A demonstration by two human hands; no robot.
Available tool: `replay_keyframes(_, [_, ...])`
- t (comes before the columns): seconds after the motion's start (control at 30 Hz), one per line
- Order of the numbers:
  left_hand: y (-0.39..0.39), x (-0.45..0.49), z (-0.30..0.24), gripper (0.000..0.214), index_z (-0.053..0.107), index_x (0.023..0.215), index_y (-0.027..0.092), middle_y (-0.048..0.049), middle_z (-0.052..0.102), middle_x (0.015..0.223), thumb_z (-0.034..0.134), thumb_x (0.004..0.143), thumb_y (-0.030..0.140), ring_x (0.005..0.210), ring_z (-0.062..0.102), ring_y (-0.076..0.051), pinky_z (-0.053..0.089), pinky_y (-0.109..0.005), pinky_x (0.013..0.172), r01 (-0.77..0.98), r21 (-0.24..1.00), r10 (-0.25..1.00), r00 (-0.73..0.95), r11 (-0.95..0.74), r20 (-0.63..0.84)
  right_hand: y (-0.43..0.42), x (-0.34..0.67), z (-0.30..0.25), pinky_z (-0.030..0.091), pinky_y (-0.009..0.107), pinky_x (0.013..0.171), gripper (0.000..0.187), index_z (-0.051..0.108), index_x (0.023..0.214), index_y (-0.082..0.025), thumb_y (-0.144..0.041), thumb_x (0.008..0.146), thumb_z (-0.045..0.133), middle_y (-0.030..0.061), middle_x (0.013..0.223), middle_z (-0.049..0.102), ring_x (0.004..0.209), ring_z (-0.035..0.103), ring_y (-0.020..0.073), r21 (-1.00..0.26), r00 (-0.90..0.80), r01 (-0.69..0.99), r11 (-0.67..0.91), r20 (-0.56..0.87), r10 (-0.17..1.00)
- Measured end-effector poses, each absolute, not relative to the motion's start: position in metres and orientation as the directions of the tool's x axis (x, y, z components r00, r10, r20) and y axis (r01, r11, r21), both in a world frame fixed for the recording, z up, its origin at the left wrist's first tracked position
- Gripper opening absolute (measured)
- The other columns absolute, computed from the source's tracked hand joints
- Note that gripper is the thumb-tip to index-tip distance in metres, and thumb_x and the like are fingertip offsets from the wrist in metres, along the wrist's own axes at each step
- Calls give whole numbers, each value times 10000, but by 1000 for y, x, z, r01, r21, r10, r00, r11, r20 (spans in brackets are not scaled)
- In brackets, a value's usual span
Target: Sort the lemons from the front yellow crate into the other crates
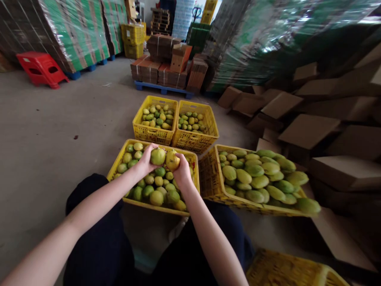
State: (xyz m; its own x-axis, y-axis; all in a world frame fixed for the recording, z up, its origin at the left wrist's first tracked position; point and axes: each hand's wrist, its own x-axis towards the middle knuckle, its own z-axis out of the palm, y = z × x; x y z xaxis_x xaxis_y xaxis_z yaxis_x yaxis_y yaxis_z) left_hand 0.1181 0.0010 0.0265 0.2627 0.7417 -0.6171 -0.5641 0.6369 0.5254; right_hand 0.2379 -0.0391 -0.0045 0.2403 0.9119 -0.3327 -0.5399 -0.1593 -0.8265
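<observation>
Inspection appeared under way above a yellow crate point(139, 203) at 12 o'clock, where the left hand point(146, 159) curled around a green fruit point(157, 156) and the right hand point(182, 170) closed on a spotted yellow fruit point(172, 160) just beside it. The next move seemed to call for easing each grip and lowering both without bruising, as longer fruit point(260, 182) filled a second crate point(210, 179) at 2 o'clock.

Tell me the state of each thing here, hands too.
Left hand: closed around green fruit
Right hand: closed around yellow fruit
Green fruit: held over middle crate
Yellow fruit: held, dark spotted
Middle crate: filled with loose fruit
Right crate: heaped above its rim
Back left crate: holding fruit
Back right crate: fruit below rim
Red stool: upright
Blue pallet: loaded with strapped cardboard
Cardboard boxes: piled up
Green stacks: plastic wrapped
</observation>
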Motion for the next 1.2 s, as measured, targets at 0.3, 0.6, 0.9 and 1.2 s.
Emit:
replay_keyframes(0.3, [-8, 123, 34, 199, 636, 857, 158, -61, 670, 724, 508, 869, 310, 647, 678, -188, 605, -324, 602, -644, 431, 750, 366, 632, -552, -69, 264, 9, 574, 298, 534, 108, 616, 822, -204, -275, 742, 638, 5, 666, 689, 592, 642, 178, -585, 102, -735, -343, -596, 797])
replay_keyframes(0.6, [-18, 110, 43, 170, 646, 858, 171, -52, 658, 743, 539, 870, 303, 670, 664, -178, 617, -329, 644, -681, 501, 796, 207, 535, -569, -64, 245, 26, 587, 274, 526, 101, 624, 849, -197, -288, 810, 643, 15, 686, 698, 574, 641, 157, -542, 26, -756, -368, -587, 809])
replay_keyframes(0.9, [3, 109, 42, 168, 549, 769, 199, -42, 627, 705, 552, 875, 329, 654, 642, -164, 586, -296, 607, -736, 484, 802, 135, 474, -582, -50, 249, 43, 494, 232, 408, 243, 660, 863, -181, -405, 836, 567, 49, 653, 687, 501, 571, 145, -529, 34, -758, -383, -618, 786])
replay_keyframes(1.2, [14, 107, 38, 134, 558, 810, 212, -26, 654, 765, 568, 845, 340, 672, 666, -171, 586, -304, 621, -703, 583, 848, 54, 407, -527, -48, 263, 43, 465, 194, 356, 231, 635, 860, -206, -388, 871, 493, 46, 638, 666, 472, 567, 140, -450, 44, -836, -314, -626, 779])
